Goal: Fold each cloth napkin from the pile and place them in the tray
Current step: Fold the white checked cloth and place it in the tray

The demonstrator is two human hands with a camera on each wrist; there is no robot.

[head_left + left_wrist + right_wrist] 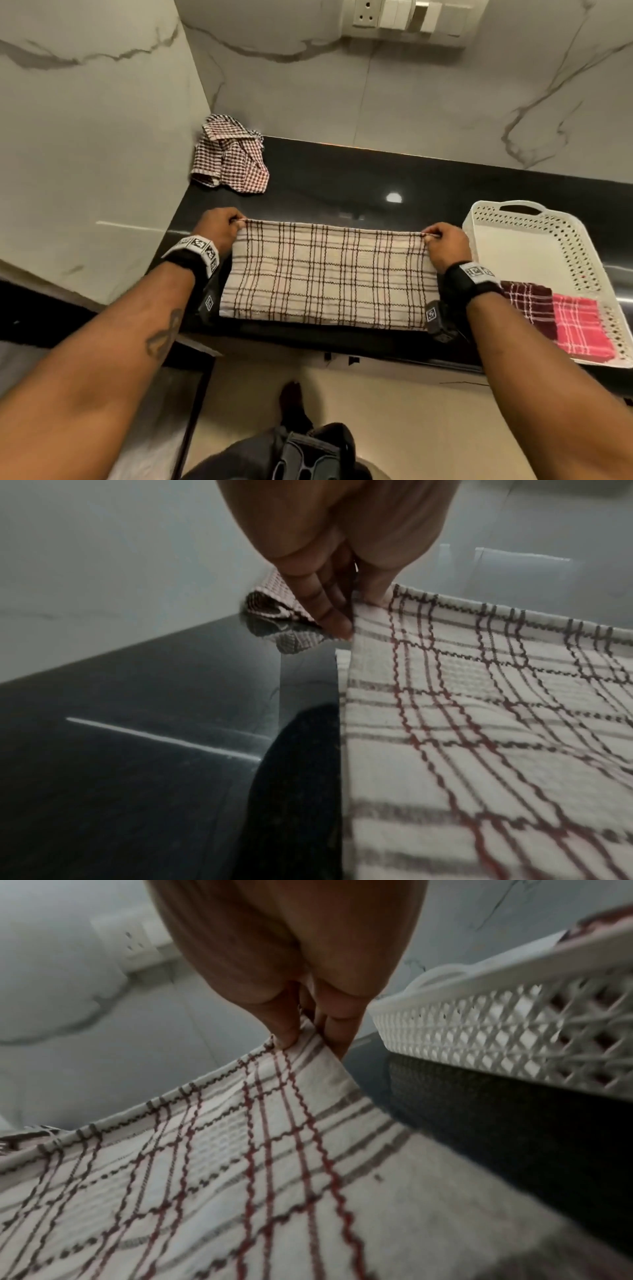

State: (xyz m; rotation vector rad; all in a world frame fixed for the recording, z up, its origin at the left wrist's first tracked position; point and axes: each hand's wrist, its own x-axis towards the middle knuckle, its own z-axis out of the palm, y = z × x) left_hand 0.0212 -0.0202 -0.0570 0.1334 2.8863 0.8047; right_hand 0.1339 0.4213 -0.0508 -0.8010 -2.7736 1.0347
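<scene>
On the counter [342,178], a napkin [325,274] lies centre, the pile [229,154] behind left, the tray [561,246] right, holding two folded napkins [561,315].

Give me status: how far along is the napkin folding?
Done: dark red napkin and pink napkin lie folded in the tray. In hand: left hand and right hand pinch the cream plaid napkin by its far corners. Left: checked pile.
</scene>
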